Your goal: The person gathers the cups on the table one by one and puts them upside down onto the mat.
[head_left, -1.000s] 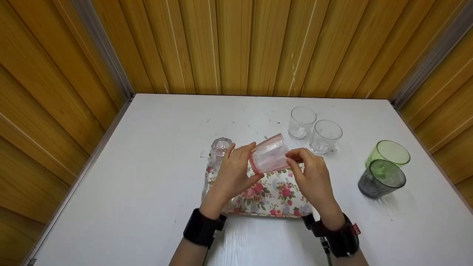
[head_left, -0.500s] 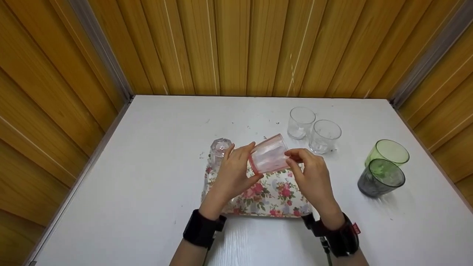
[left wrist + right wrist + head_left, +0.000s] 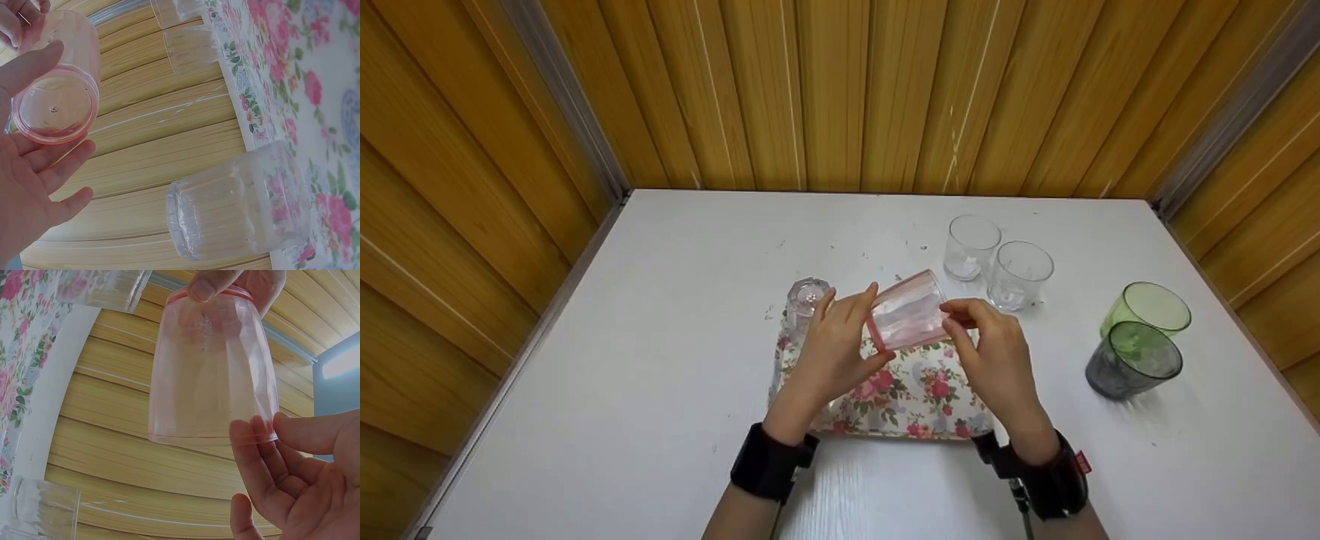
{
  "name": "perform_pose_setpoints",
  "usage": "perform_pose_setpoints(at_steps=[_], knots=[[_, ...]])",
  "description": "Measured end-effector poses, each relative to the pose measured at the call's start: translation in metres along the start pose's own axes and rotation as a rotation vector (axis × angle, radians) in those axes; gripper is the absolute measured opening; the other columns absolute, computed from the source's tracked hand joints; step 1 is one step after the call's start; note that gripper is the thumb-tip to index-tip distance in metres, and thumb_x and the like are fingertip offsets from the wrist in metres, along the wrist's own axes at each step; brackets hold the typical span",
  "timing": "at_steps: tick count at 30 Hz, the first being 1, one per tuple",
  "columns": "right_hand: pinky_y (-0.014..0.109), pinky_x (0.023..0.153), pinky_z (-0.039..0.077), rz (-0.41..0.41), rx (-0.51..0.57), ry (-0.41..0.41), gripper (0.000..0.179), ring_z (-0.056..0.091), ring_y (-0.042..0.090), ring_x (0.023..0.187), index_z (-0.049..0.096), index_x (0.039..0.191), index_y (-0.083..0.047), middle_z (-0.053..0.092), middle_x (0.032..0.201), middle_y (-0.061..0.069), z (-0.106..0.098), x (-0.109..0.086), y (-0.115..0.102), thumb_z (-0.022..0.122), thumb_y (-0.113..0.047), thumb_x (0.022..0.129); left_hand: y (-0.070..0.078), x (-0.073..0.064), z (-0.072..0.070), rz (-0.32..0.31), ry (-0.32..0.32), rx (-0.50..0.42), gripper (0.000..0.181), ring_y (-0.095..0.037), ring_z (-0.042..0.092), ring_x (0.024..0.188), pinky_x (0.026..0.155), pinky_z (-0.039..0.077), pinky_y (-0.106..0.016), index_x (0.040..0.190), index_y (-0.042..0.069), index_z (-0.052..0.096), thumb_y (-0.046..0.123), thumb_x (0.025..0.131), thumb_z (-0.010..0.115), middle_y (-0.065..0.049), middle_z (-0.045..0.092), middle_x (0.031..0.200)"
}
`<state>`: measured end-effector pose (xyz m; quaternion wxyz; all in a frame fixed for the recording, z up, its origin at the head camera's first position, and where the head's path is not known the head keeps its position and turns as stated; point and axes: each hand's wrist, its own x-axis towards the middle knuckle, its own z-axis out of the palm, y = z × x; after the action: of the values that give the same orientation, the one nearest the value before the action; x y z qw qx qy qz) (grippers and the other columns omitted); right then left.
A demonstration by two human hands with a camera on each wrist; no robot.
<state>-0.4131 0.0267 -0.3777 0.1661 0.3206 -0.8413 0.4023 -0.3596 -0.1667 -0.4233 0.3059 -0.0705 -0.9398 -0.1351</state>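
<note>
A see-through pink cup (image 3: 909, 311) is held tilted above a flower-patterned tray (image 3: 900, 409), its mouth toward the right. My left hand (image 3: 836, 341) grips it round the base, thumb on one side and fingers on the other. At the rim, my right hand (image 3: 994, 352) pinches the edge between thumb and fingers. The left wrist view shows the cup's round pink bottom (image 3: 56, 107); in the right wrist view its faceted side (image 3: 208, 377) is visible. A clear faceted glass (image 3: 805, 304) stands upside down on the tray's back left, partly hidden by my left hand.
Two clear glasses, one farther back (image 3: 971, 251) and one nearer (image 3: 1020, 277), stand upright behind the tray's right side. Farther right, a green glass (image 3: 1155, 307) stands close to a dark grey glass (image 3: 1132, 367). Wood-patterned walls (image 3: 840, 97) enclose the white table (image 3: 697, 300).
Both hands and the pink cup stay nearly in place. Reflections on the cup's side have shifted slightly.
</note>
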Motion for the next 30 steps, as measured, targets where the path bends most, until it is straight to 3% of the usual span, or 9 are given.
perform_pose_setpoints(at_steps=[30], knots=[[0.043,0.079,0.041,0.017,0.011,0.015,0.018,0.062,0.025,0.079,0.066,0.099,-0.002,0.068,0.085,0.008,0.0015,0.0015,0.003,0.066,-0.008,0.082,0.0014,0.0007,-0.0046,-0.011,-0.019,0.016,0.087,-0.018,0.051,0.114,0.108,0.025,-0.044,0.137,0.006,0.038,0.046,0.069,0.074,-0.005,0.057,0.121]])
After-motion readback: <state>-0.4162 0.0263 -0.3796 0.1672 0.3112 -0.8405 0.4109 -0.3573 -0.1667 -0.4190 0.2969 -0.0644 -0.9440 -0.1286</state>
